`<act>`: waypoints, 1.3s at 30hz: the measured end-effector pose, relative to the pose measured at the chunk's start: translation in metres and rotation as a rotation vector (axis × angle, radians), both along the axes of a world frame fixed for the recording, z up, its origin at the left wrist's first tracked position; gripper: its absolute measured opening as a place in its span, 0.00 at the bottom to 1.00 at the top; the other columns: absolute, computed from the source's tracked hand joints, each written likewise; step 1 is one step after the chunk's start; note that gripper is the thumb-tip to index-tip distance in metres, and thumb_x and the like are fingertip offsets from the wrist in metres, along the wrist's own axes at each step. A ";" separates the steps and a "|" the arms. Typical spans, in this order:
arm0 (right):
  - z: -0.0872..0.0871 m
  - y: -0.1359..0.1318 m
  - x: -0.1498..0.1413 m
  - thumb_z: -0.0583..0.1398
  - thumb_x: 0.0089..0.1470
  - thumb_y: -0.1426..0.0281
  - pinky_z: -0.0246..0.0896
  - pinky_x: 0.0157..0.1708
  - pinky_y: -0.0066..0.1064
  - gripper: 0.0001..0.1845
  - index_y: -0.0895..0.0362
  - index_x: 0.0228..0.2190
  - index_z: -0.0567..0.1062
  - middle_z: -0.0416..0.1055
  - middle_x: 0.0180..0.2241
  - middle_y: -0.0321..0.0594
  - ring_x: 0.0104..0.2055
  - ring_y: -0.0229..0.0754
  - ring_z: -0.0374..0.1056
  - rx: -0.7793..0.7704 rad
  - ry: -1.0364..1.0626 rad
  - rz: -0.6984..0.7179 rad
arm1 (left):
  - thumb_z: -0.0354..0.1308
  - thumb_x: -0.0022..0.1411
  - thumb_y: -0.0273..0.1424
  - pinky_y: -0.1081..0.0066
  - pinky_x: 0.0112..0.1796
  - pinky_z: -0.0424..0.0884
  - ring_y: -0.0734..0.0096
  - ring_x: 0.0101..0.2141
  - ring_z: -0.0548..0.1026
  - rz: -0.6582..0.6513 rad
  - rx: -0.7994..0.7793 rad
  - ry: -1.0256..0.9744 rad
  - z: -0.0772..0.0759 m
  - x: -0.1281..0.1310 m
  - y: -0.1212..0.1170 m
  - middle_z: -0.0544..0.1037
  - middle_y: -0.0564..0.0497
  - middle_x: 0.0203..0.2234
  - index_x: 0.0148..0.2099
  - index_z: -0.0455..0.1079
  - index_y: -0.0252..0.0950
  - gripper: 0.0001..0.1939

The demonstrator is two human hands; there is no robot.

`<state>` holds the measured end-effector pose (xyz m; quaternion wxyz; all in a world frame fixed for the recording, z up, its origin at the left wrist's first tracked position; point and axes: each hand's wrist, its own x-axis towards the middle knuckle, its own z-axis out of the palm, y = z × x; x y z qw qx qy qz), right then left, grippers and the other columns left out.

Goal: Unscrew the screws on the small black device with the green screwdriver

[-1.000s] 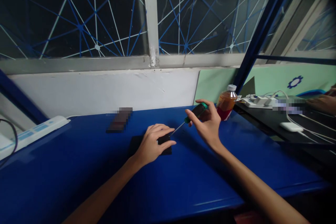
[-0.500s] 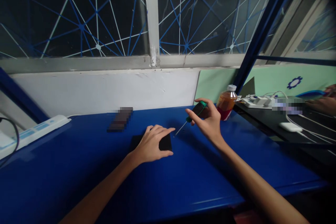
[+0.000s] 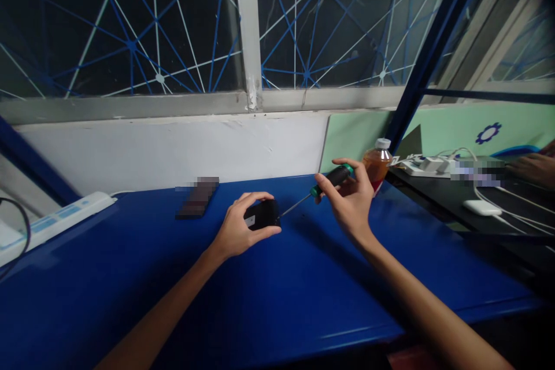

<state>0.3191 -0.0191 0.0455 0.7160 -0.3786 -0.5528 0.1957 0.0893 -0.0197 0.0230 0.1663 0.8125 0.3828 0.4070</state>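
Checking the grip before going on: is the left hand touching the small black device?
Touching. The head view shows the left hand lifting the small black device off the blue table, its fingers curled over the top and thumb underneath.

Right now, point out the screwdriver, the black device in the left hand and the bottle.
screwdriver (image 3: 332,178): head view, on the dark handle in the right hand.
black device (image 3: 261,214): head view, on its near face between the fingers.
bottle (image 3: 377,163): head view, on its amber body.

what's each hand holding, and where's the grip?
Left hand grips the black device by its edges; right hand holds the screwdriver by its handle.
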 end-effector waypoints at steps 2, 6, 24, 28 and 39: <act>-0.001 -0.001 -0.001 0.67 0.49 0.64 0.67 0.16 0.29 0.22 0.53 0.43 0.66 0.67 0.20 0.28 0.17 0.38 0.70 -0.003 -0.016 -0.008 | 0.68 0.52 0.37 0.52 0.49 0.68 0.55 0.47 0.73 -0.004 0.001 -0.009 -0.001 0.000 0.000 0.75 0.45 0.45 0.52 0.69 0.42 0.25; -0.001 -0.002 -0.003 0.67 0.49 0.65 0.66 0.16 0.29 0.21 0.53 0.43 0.66 0.67 0.21 0.28 0.17 0.38 0.70 0.005 -0.040 -0.027 | 0.68 0.52 0.37 0.50 0.50 0.68 0.54 0.48 0.73 -0.011 0.006 -0.013 0.000 0.000 0.000 0.75 0.45 0.46 0.51 0.69 0.42 0.24; -0.003 -0.002 0.001 0.63 0.54 0.63 0.69 0.20 0.32 0.18 0.53 0.45 0.65 0.70 0.24 0.31 0.20 0.38 0.71 0.032 -0.049 0.091 | 0.68 0.53 0.36 0.53 0.50 0.68 0.56 0.50 0.72 -0.042 0.005 -0.036 -0.001 0.002 -0.001 0.75 0.44 0.48 0.49 0.69 0.40 0.22; -0.002 -0.004 0.002 0.59 0.56 0.64 0.70 0.21 0.33 0.16 0.52 0.45 0.63 0.72 0.29 0.35 0.22 0.39 0.72 0.054 -0.029 0.182 | 0.68 0.52 0.36 0.52 0.51 0.68 0.55 0.49 0.72 -0.032 0.015 -0.042 -0.001 0.002 0.000 0.75 0.44 0.47 0.49 0.69 0.40 0.22; -0.002 -0.006 0.005 0.58 0.58 0.62 0.62 0.17 0.29 0.13 0.54 0.43 0.68 0.68 0.25 0.32 0.16 0.35 0.65 0.052 -0.071 0.087 | 0.69 0.51 0.36 0.53 0.51 0.68 0.56 0.49 0.72 -0.043 0.030 -0.048 -0.001 0.002 0.000 0.76 0.45 0.46 0.45 0.69 0.39 0.19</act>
